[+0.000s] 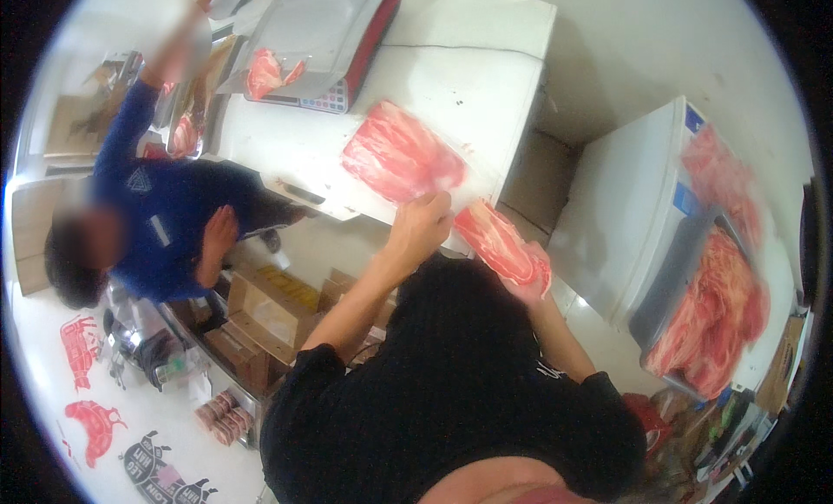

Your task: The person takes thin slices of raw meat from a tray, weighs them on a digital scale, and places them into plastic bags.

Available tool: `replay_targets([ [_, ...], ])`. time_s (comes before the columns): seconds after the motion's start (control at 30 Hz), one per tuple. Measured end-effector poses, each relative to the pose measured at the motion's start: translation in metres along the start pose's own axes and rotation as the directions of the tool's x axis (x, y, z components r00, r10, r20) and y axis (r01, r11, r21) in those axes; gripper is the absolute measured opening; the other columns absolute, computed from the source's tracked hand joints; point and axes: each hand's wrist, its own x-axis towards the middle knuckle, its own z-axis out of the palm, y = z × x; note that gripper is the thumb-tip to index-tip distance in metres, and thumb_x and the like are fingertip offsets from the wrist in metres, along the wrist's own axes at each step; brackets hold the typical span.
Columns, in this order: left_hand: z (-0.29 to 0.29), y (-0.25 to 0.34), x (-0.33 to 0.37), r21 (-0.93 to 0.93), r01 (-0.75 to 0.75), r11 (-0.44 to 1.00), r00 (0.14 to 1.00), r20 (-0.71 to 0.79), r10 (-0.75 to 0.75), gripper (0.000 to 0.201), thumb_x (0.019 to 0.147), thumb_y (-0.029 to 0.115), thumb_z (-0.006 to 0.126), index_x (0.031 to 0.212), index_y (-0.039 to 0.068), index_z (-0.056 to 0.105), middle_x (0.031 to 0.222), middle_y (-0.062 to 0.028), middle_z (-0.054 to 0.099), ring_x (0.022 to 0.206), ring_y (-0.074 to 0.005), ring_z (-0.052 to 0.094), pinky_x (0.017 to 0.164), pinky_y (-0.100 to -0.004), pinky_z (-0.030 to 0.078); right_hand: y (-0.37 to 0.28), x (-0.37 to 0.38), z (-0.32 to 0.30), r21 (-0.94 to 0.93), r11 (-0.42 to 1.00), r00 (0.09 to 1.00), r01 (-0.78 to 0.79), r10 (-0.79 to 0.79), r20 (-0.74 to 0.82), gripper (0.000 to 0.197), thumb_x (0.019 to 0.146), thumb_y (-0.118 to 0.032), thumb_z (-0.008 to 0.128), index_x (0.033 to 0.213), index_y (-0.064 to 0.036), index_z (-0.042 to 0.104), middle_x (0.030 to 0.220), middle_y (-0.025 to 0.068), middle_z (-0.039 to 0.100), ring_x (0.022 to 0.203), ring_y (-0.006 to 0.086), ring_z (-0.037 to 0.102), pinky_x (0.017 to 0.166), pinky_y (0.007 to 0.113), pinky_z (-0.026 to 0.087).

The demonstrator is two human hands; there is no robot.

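On the white table's near edge lies a flat clear bag of pink, fat-streaked meat slices (399, 152). My left hand (425, 222) is closed at the bag's near edge, fingers curled in and pinching it; the fingertips are partly hidden. Just to the right, a long stack of marbled raw meat slices (499, 243) rests along my right hand (528, 289). The palm and fingers are under the stack and mostly covered by it. The slices are held just off the table's near right corner, apart from the bag.
A scale (325, 96) bears a clear sheet and meat pieces (267, 73) at the back left. To the left stands a co-worker in a blue top (160, 217). At right, a dark tray (664, 287) piled with meat sits on a white cabinet (612, 209). Cardboard boxes (265, 309) stand lower left.
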Motion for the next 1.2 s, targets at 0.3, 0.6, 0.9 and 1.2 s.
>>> replay_targets([
  [0.3, -0.004, 0.012, 0.009, -0.153, -0.054, 0.987, 0.99, -0.137, 0.033, 0.005, 0.084, 0.007, 0.065, 0.089, 0.007, 0.065, 0.078, -0.0161, 0.065, 0.072, -0.0388, 0.067, 0.061, -0.0471, 0.054, 0.015, 0.142, -0.056, -0.333, 0.941, 0.961, 0.06, 0.036, 0.276, 0.046, 0.108, -0.02, 0.046, 0.149, 0.0009, 0.046, 0.146, 0.0145, 0.056, 0.129, 0.0224, 0.058, 0.109, 0.037, 0.049],
  [0.6, -0.024, -0.017, -0.004, -0.303, -0.143, 0.942, 0.99, -0.062, 0.13, 0.017, 0.085, 0.014, 0.077, 0.089, 0.004, 0.064, 0.074, -0.0152, 0.062, 0.068, -0.0373, 0.065, 0.06, -0.0436, 0.053, 0.043, 0.198, -0.011, -0.798, 0.601, 0.989, 0.046, -0.14, -0.048, 0.054, 0.106, -0.02, 0.049, 0.156, -0.001, 0.037, 0.155, 0.0149, 0.047, 0.136, 0.0263, 0.052, 0.111, 0.041, 0.048],
  [0.9, -0.082, -0.1, -0.012, -0.492, 0.232, 0.839, 0.946, -0.085, -0.311, 0.013, 0.092, 0.017, 0.077, 0.095, 0.004, 0.078, 0.08, -0.0066, 0.073, 0.068, -0.0141, 0.064, 0.061, -0.029, 0.05, 0.06, 0.162, 0.058, -0.755, 0.656, 0.984, 0.006, -0.14, -0.114, 0.067, 0.098, -0.011, 0.056, 0.16, -0.0014, 0.031, 0.161, 0.0159, 0.04, 0.142, 0.0297, 0.048, 0.112, 0.044, 0.048],
  [1.2, -0.089, -0.15, 0.034, -0.2, 0.072, 0.977, 0.972, -0.207, -0.114, 0.028, 0.084, 0.024, 0.082, 0.105, 0.005, 0.077, 0.09, -0.0114, 0.069, 0.08, -0.0245, 0.065, 0.074, -0.0363, 0.053, 0.058, 0.171, 0.06, -0.885, 0.419, 0.934, -0.203, -0.19, -0.304, 0.061, 0.094, -0.008, 0.067, 0.151, 0.0, 0.047, 0.151, 0.0134, 0.053, 0.126, 0.0237, 0.061, 0.104, 0.039, 0.055],
])
